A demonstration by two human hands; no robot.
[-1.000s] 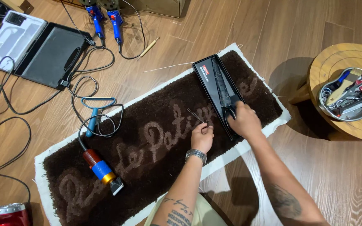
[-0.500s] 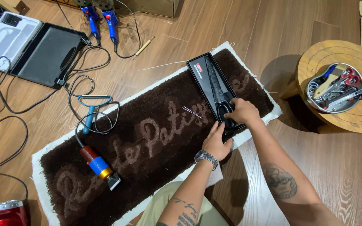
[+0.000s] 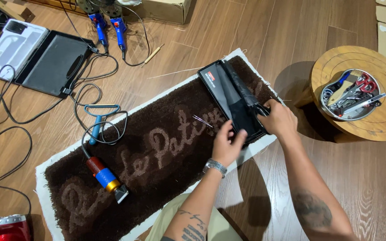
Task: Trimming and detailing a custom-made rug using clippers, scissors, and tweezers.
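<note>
A dark brown tufted rug (image 3: pixel 157 156) with lighter script letters lies on the wooden floor. On its right end rests a long black box (image 3: pixel 228 96) with an open lid. My right hand (image 3: pixel 279 118) grips the near end of the box. My left hand (image 3: pixel 226 143) touches the box's near left edge, fingers curled on it. A small pair of metal snips (image 3: pixel 203 120) lies on the rug just left of the box. A red, blue and gold electric clipper (image 3: pixel 104 177) lies on the rug's left part.
A round wooden stool (image 3: pixel 362 96) at the right carries a metal bowl (image 3: pixel 353 94) of scissors and tools. An open black case (image 3: pixel 36 58), cables, two blue tools (image 3: pixel 110 24) and a blue handle (image 3: pixel 98 120) lie at the left. A red appliance (image 3: pixel 5 227) sits at bottom left.
My left hand has moved from the rug to the near edge of the box. My right hand has stayed on the box's near end.
</note>
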